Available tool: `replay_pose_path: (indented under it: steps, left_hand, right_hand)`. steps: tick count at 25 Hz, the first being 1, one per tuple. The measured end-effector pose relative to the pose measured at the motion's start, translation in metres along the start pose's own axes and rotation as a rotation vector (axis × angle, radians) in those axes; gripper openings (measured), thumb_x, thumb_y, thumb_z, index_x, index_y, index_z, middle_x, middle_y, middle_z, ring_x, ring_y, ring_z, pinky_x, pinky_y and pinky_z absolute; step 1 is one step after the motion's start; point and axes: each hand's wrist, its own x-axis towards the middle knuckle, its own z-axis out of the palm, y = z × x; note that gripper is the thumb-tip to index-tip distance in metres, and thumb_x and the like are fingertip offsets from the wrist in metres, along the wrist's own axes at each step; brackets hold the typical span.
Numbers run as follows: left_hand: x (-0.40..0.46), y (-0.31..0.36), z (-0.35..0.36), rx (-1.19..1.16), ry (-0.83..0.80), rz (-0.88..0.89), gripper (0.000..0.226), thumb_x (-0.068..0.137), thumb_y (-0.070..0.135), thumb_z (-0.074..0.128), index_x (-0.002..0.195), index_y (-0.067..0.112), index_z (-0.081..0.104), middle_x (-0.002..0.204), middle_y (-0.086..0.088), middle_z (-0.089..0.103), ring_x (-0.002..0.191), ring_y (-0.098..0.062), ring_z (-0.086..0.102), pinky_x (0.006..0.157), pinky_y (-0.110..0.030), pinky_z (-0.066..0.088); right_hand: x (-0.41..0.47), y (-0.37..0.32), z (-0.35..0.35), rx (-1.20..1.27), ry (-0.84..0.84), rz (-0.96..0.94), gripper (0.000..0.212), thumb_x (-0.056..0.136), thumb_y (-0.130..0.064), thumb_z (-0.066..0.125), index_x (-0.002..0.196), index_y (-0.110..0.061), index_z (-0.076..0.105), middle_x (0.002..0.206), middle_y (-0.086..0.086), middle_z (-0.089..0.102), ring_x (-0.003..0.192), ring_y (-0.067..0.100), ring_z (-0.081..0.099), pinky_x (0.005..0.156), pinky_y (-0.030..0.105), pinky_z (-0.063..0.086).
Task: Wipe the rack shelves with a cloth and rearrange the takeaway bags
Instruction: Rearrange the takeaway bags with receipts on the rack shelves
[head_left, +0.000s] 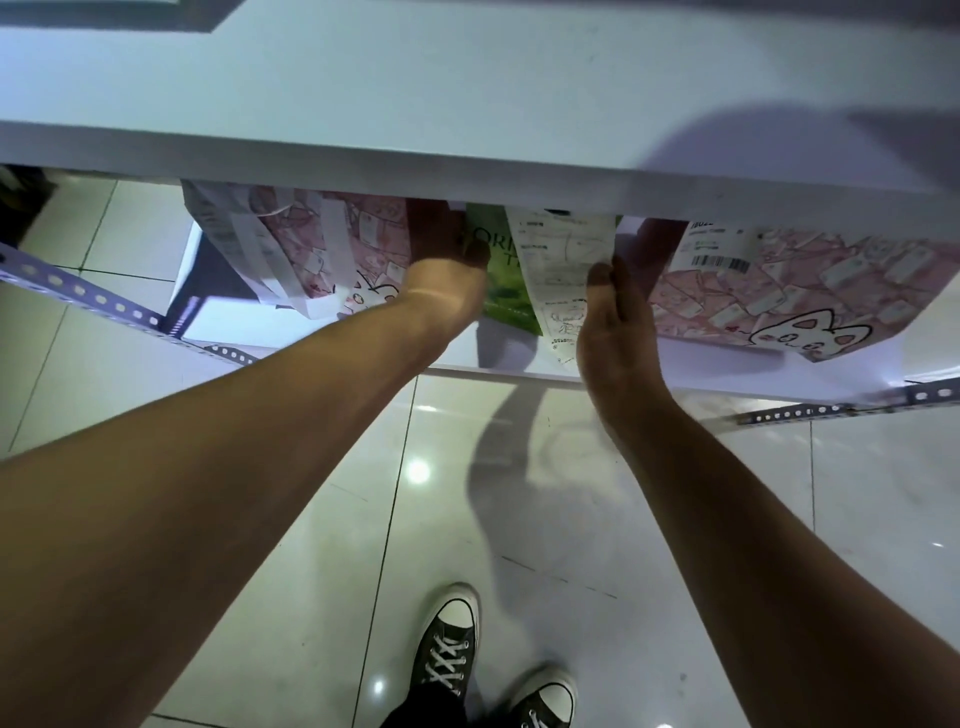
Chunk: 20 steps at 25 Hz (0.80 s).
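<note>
Two bare forearms up close, reaching under the upper shelf (467, 104). Left hand (447, 291) and right hand (618, 322) clamping the green bag (506, 291) between pink bags on the lower shelf (779, 374); fingers mostly hidden. Rearranging step; next, probably sliding it aside gently.

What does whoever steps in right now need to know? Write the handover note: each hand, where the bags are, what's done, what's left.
Left hand: on the left side of the green bag, fingers curled onto it.
Right hand: straight fingers pressed on the bag's right side, beside its long receipt.
Bags: the green bag stands between two pink cat-print bags, left and right, all on the lower shelf under the white upper shelf.
Done: cannot tell whether the shelves are wiped; no cloth in view.
Left: place the green bag, tidy the pink ones, and wipe if that is not done.
</note>
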Motion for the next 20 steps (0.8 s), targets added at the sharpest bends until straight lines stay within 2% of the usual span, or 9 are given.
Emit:
replay_pose_path:
  steps: [2, 4, 5, 7, 9, 12, 14, 16, 20]
  left_hand:
    - [-0.009, -0.007, 0.002, -0.061, 0.031, 0.052, 0.032, 0.102, 0.029, 0.052, 0.119, 0.005, 0.063, 0.116, -0.028, 0.067, 0.105, -0.046, 0.065, 0.091, -0.05, 0.054]
    - [-0.019, -0.015, 0.004, -0.096, 0.033, 0.129, 0.02, 0.101, 0.024, 0.054, 0.098, 0.01, 0.068, 0.095, -0.018, 0.071, 0.09, -0.041, 0.066, 0.087, -0.048, 0.055]
    - [-0.025, -0.02, 0.003, -0.111, 0.015, 0.135, 0.019, 0.1, 0.022, 0.055, 0.088, 0.014, 0.067, 0.088, -0.014, 0.071, 0.086, -0.038, 0.066, 0.087, -0.048, 0.056]
    - [-0.043, -0.027, -0.002, -0.147, -0.017, 0.106, 0.021, 0.099, 0.021, 0.058, 0.079, 0.019, 0.066, 0.094, -0.012, 0.075, 0.093, -0.036, 0.07, 0.09, -0.05, 0.056]
    - [-0.068, -0.033, -0.008, -0.168, -0.059, 0.063, 0.02, 0.096, 0.021, 0.061, 0.076, 0.023, 0.065, 0.098, -0.015, 0.075, 0.094, -0.035, 0.071, 0.09, -0.055, 0.056]
    - [-0.119, -0.039, -0.02, -0.207, -0.093, 0.038, 0.011, 0.088, 0.029, 0.064, 0.08, 0.021, 0.067, 0.096, -0.023, 0.071, 0.086, -0.033, 0.069, 0.088, -0.06, 0.056]
    - [-0.156, -0.04, -0.031, -0.211, -0.084, 0.038, 0.014, 0.085, 0.032, 0.065, 0.086, 0.019, 0.071, 0.097, -0.017, 0.073, 0.094, -0.037, 0.07, 0.09, -0.057, 0.055]
    - [-0.191, -0.037, -0.044, -0.22, -0.064, 0.021, 0.012, 0.092, 0.027, 0.066, 0.089, 0.017, 0.073, 0.096, -0.012, 0.074, 0.095, -0.037, 0.07, 0.089, -0.056, 0.056]
    - [-0.251, -0.022, -0.075, -0.252, -0.011, -0.004, 0.013, 0.095, 0.027, 0.064, 0.091, 0.017, 0.072, 0.095, -0.009, 0.074, 0.091, -0.035, 0.07, 0.086, -0.055, 0.057]
  right_hand:
    - [-0.006, 0.001, -0.004, -0.015, 0.066, 0.021, 0.033, 0.109, -0.028, 0.031, 0.126, -0.019, 0.058, 0.118, 0.0, 0.065, 0.108, 0.021, 0.061, 0.087, 0.033, 0.053]
    - [-0.015, 0.0, -0.009, -0.016, 0.105, 0.027, 0.031, 0.109, -0.028, 0.033, 0.119, -0.017, 0.06, 0.11, 0.0, 0.066, 0.097, 0.016, 0.063, 0.091, 0.038, 0.052]
    - [-0.02, 0.0, -0.013, -0.017, 0.124, 0.022, 0.029, 0.109, -0.027, 0.034, 0.114, -0.015, 0.06, 0.103, -0.001, 0.066, 0.09, 0.014, 0.063, 0.085, 0.037, 0.052]
    - [-0.037, -0.005, -0.021, -0.02, 0.147, 0.015, 0.026, 0.108, -0.026, 0.038, 0.097, -0.015, 0.059, 0.086, 0.002, 0.062, 0.074, 0.014, 0.057, 0.068, 0.034, 0.047]
    - [-0.059, -0.009, -0.031, 0.001, 0.147, 0.074, 0.027, 0.108, -0.025, 0.04, 0.086, -0.019, 0.055, 0.074, 0.002, 0.053, 0.065, 0.014, 0.051, 0.059, 0.033, 0.043]
    - [-0.104, -0.017, -0.05, 0.016, 0.133, 0.186, 0.027, 0.106, -0.023, 0.045, 0.085, -0.016, 0.06, 0.065, 0.003, 0.057, 0.053, 0.011, 0.054, 0.047, 0.024, 0.044]
    - [-0.138, -0.029, -0.061, 0.0, 0.118, 0.224, 0.026, 0.106, -0.023, 0.047, 0.086, -0.019, 0.064, 0.062, -0.003, 0.062, 0.049, 0.002, 0.054, 0.043, 0.018, 0.043]
    - [-0.169, -0.047, -0.07, 0.008, 0.105, 0.239, 0.024, 0.105, -0.024, 0.047, 0.092, -0.02, 0.067, 0.067, -0.009, 0.068, 0.053, 0.0, 0.057, 0.046, 0.018, 0.046]
    - [-0.214, -0.099, -0.082, 0.013, 0.086, 0.232, 0.022, 0.105, -0.025, 0.05, 0.096, -0.022, 0.07, 0.08, -0.003, 0.074, 0.066, 0.013, 0.067, 0.06, 0.034, 0.056]
